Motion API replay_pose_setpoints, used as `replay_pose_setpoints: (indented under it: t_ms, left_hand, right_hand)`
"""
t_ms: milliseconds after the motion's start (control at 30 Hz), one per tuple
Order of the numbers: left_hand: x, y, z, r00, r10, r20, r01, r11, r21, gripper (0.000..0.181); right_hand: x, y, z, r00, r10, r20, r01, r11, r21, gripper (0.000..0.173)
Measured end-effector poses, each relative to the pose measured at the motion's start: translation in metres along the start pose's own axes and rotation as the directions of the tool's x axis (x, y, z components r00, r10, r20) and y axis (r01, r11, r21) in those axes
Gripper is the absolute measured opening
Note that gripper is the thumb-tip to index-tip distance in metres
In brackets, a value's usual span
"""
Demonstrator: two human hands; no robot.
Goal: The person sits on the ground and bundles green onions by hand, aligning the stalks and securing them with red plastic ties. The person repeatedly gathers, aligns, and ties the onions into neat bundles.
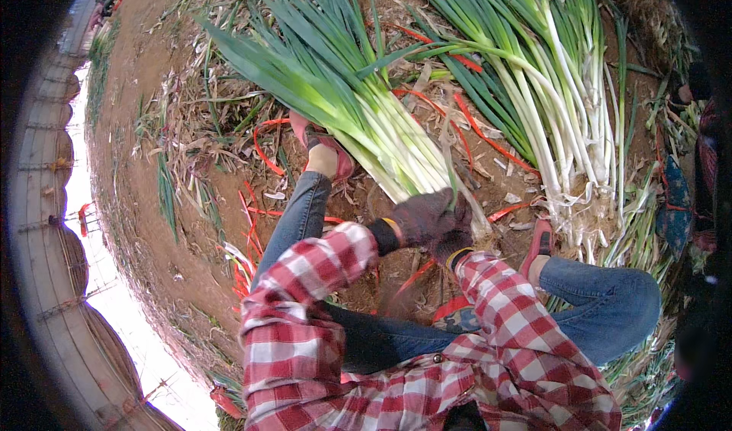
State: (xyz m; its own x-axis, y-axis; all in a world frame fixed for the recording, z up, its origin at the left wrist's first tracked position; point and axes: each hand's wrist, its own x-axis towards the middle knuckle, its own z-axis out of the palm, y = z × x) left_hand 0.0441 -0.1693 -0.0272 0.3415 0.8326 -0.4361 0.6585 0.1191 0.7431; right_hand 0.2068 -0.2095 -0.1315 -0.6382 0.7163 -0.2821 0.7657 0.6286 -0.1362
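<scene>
A bundle of long green onions [394,139] lies slantwise before me, its green leaves towards the upper left and its white stalks towards me. My left hand [420,219], in a dark work glove, is closed around the root end of the stalks. Against it, my right hand [457,234], also gloved, is closed at the roots; the gloves overlap, and what its fingers pinch is partly hidden. A limp leaf rises beside the hands. To the right lies a larger heap of green onions [543,99] with tangled roots.
Red plastic straps [494,142] lie scattered on the brown soil among dry leaf scraps [200,168]. My pink shoes [537,248] stand on either side of the bundle. More leaf waste lines the right, where part of another person shows at the edge. A plastic-sheet wall curves along the left.
</scene>
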Motion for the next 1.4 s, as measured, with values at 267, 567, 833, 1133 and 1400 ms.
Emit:
replay_pose_setpoints:
  t_ms: [267, 567, 833, 1133, 1400]
  left_hand:
    - [0.015, -0.031, 0.094, 0.931, 0.178, -0.319, -0.084, 0.954, 0.287, 0.06]
    - [0.021, 0.016, -0.018, 0.894, 0.03, -0.447, -0.04, 0.999, -0.013, 0.029]
    - [-0.025, 0.014, -0.037, 0.959, 0.028, -0.283, -0.047, 0.997, -0.063, 0.021]
    - [0.011, -0.102, -0.065, 0.871, 0.026, -0.491, 0.244, 0.845, 0.477, 0.048]
    - [0.043, -0.149, -0.054, 0.882, 0.131, -0.454, 0.244, 0.697, 0.674, 0.057]
  right_hand:
    - [0.001, 0.012, -0.01, 0.992, -0.01, 0.129, -0.006, 0.992, 0.123, 0.095]
    - [0.007, 0.002, -0.011, 0.976, 0.015, 0.219, -0.055, 0.983, 0.177, 0.093]
    - [0.001, 0.002, 0.01, 0.999, -0.012, 0.03, 0.005, 0.975, 0.221, 0.114]
    - [0.013, -0.008, -0.017, 0.993, 0.12, 0.0, -0.106, 0.875, 0.472, 0.098]
    - [0.065, -0.013, -0.031, 0.882, 0.454, -0.124, -0.152, 0.525, 0.837, 0.054]
